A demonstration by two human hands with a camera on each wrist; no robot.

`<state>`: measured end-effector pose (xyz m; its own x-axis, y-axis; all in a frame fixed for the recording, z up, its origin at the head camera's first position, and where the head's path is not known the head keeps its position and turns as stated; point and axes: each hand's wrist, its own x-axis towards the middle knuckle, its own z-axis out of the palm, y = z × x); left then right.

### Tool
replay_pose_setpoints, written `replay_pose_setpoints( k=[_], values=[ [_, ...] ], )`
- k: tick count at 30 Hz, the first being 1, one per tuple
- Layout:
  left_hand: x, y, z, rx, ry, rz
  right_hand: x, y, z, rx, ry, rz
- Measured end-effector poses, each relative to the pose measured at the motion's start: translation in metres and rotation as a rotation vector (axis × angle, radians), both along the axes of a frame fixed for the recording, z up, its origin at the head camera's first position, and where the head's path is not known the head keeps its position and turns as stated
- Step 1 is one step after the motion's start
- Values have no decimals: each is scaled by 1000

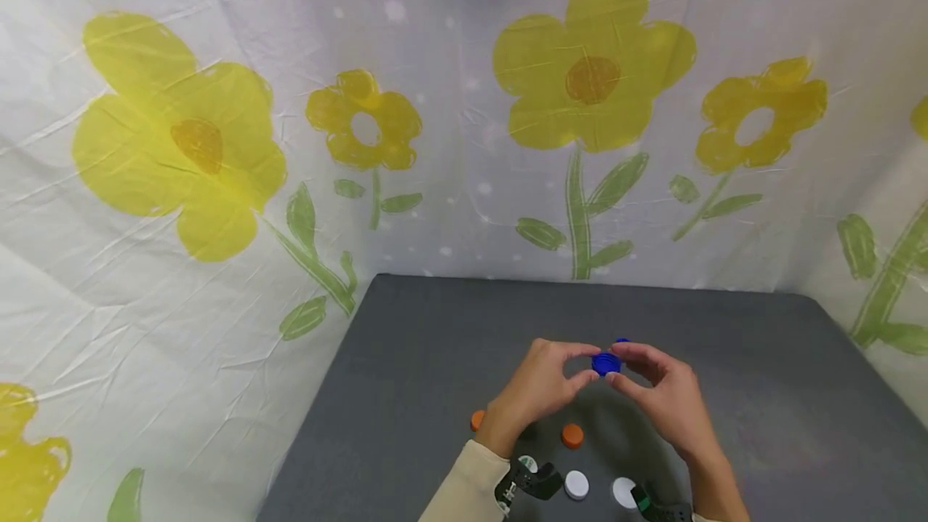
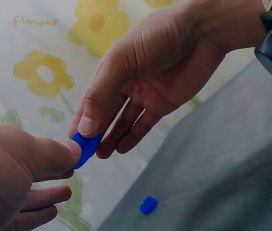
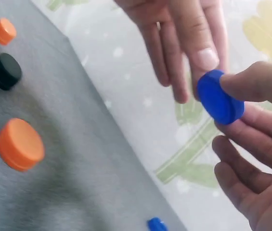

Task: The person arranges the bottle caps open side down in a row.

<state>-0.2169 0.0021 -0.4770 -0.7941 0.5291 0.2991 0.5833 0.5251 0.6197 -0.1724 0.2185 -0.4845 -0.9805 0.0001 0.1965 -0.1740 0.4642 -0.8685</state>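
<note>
Both hands meet in front of the body over the dark grey table and hold one round blue bottle cap (image 1: 606, 363) between them. My left hand (image 1: 540, 381) pinches its left side between thumb and fingers. From the other side my right hand (image 1: 669, 395) pinches the same cap, its thumb low on the edge. In the right wrist view the flat face of the blue cap (image 3: 216, 98) shows, tilted, with the right thumb on its rim. A second blue cap (image 2: 148, 205) lies on the table beyond the hands, mostly hidden behind the right fingers in the head view.
On the grey table (image 1: 449, 321) nearer the body lie two orange caps (image 1: 573, 436), one partly behind the left wrist. White caps (image 1: 576, 485) sit close to the wrist cameras. A black cap (image 3: 5, 72) shows in the right wrist view. A flower-printed cloth (image 1: 449, 208) hangs behind.
</note>
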Motion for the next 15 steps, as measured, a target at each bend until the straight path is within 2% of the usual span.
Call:
replay_pose_setpoints(
  k=[4, 7, 11, 15],
  values=[
    [7, -4, -12, 8, 40, -2, 6, -4, -6, -19, -72, -12],
    [12, -5, -18, 39, 106, -2, 9, -6, -8, -34, -118, -18],
    [16, -7, -21, 95, 204, -1, 11, -10, -8, -94, -179, -24],
    [18, -8, -23, 165, 231, -14, 10, -12, -6, -163, -255, -19]
  ],
)
